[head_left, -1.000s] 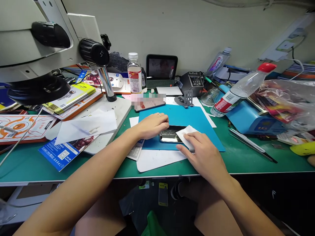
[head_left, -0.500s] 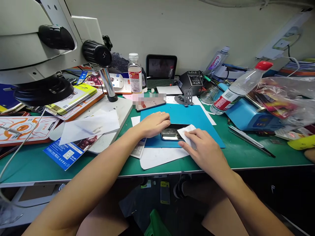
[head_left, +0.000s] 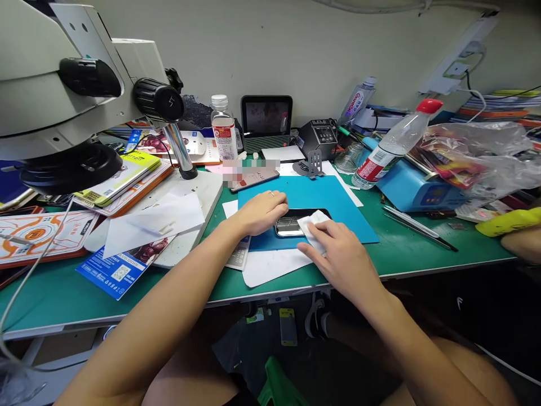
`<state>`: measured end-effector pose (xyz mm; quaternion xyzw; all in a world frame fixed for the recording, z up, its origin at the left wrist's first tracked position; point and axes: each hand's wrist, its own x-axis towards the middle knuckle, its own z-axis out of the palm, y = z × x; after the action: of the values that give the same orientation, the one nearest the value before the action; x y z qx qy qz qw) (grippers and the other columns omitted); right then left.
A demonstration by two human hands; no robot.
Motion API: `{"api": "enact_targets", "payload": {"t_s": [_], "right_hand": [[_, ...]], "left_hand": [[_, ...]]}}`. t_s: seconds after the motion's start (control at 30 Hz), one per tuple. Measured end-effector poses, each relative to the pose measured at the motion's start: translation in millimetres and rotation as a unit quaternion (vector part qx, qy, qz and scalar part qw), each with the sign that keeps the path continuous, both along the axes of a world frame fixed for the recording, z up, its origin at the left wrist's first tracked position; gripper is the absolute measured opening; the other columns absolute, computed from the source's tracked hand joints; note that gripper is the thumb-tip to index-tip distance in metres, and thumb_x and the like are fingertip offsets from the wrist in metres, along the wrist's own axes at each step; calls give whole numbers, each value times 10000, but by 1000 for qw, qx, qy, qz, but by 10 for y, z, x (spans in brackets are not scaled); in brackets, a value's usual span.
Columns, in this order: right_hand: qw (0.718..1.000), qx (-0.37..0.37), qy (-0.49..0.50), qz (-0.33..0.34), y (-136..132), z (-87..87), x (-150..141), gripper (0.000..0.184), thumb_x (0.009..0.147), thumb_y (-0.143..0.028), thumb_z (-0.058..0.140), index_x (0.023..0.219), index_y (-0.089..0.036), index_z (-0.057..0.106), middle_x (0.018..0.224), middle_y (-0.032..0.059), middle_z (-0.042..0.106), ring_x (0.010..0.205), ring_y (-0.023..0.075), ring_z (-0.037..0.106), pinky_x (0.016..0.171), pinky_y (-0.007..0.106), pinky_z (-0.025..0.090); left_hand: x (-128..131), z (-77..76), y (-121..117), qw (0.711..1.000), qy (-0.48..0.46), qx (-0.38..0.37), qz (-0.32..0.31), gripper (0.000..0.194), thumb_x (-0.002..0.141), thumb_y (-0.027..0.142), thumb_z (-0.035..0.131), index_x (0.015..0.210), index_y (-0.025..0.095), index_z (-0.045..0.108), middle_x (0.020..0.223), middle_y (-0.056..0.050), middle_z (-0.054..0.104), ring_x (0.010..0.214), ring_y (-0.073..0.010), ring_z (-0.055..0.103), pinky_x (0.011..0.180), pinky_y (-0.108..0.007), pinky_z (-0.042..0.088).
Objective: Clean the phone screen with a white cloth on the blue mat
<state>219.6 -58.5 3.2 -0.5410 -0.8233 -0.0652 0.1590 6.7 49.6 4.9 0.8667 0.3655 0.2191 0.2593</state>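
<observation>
R hand [head_left: 343, 255] grip pinching wht tissue [head_left: 310, 224] over phone [head_left: 288, 226], right part, on blue mat [head_left: 321, 193]. L hand [head_left: 262, 213] at phone's left end; grip can't tell.

Phone sfc [head_left: 288, 226] v glossy; wipe [head_left: 311, 224] matt, papery; mat [head_left: 313, 192] smooth; scope post [head_left: 177, 148] shiny metal.

- Left hand [head_left: 264, 213]: a slim, pale metal ring [head_left: 271, 193] on one finger.
- Right hand [head_left: 340, 256] and both forearms [head_left: 186, 287]: bare.
- Lap: black fabric [head_left: 244, 393] beside a bare thigh [head_left: 190, 378].
- Foot: dark shoe [head_left: 311, 320] with white edging.
</observation>
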Motion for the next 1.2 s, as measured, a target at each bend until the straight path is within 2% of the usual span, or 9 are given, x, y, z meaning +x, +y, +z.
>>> {"api": "enact_targets", "payload": {"t_s": [0.13, 0.33, 0.47, 0.63, 0.9, 1.0, 1.1, 1.2], "right_hand": [[1000, -4, 11, 2, -144, -15, 28, 508, 989, -528, 482, 1241, -119, 646, 1088, 138, 667, 1017, 299, 603, 896, 433, 475], [999, -14, 30, 26, 140, 11, 87, 365, 969, -491, 550, 1067, -166, 686, 1088, 123, 679, 977, 290, 637, 835, 424, 516], [995, 1, 39, 93, 158, -24, 352, 301, 963, -404, 591, 1121, -158, 663, 1153, 131, 682, 1080, 290, 631, 929, 426, 512], [987, 10, 59, 146, 131, -103, 557, 306, 1018, -260, 456, 1235, -165, 650, 1171, 132, 684, 1137, 264, 620, 976, 427, 514], [988, -38, 96, 115, 71, -21, 465, 321, 1005, -212, 426, 1150, -220, 713, 1146, 95, 705, 1082, 244, 646, 953, 415, 537], [995, -52, 55, 64, 82, 44, 402, 335, 1009, -206, 403, 1143, -192, 710, 1173, 111, 695, 1033, 253, 660, 903, 410, 542], [997, -75, 1, 2, 220, 110, 298, 347, 1017, -229, 385, 1060, -139, 717, 1136, 144, 693, 968, 284, 662, 823, 431, 536], [997, -73, -8, -17, 306, 124, 252, 379, 1028, -217, 346, 991, -133, 714, 1095, 148, 696, 990, 285, 653, 826, 411, 518]], "left_hand": [[19, 0, -2, 1000, 11, 15, 0, 245, 978, 305, 313, 867, 210, 510, 933, -62, 603, 897, -236, 539, 842, -408, 425], [36, 0, 4, 999, 34, 20, -2, 230, 950, 288, 325, 877, 207, 528, 961, -69, 614, 934, -250, 552, 836, -413, 439], [30, 35, -9, 999, 50, 17, -3, 173, 894, 260, 374, 884, 206, 537, 964, -75, 617, 940, -260, 553, 830, -410, 449], [29, 53, -14, 999, 41, 2, 3, 173, 853, 241, 376, 885, 206, 542, 965, -73, 616, 931, -262, 559, 832, -401, 454], [7, -15, 16, 999, 6, -31, 9, 167, 851, 260, 360, 895, 210, 514, 990, -65, 608, 960, -258, 545, 865, -414, 439], [25, -7, 4, 1000, 10, -27, 8, 167, 849, 255, 362, 891, 210, 517, 985, -68, 614, 955, -258, 548, 869, -419, 443], [39, 1, -9, 1000, 12, -23, 15, 165, 844, 245, 360, 874, 210, 519, 971, -68, 616, 937, -255, 546, 862, -416, 446], [35, 7, -18, 999, 6, -29, 18, 170, 848, 246, 349, 869, 209, 514, 967, -68, 612, 925, -250, 539, 862, -414, 444]]}}
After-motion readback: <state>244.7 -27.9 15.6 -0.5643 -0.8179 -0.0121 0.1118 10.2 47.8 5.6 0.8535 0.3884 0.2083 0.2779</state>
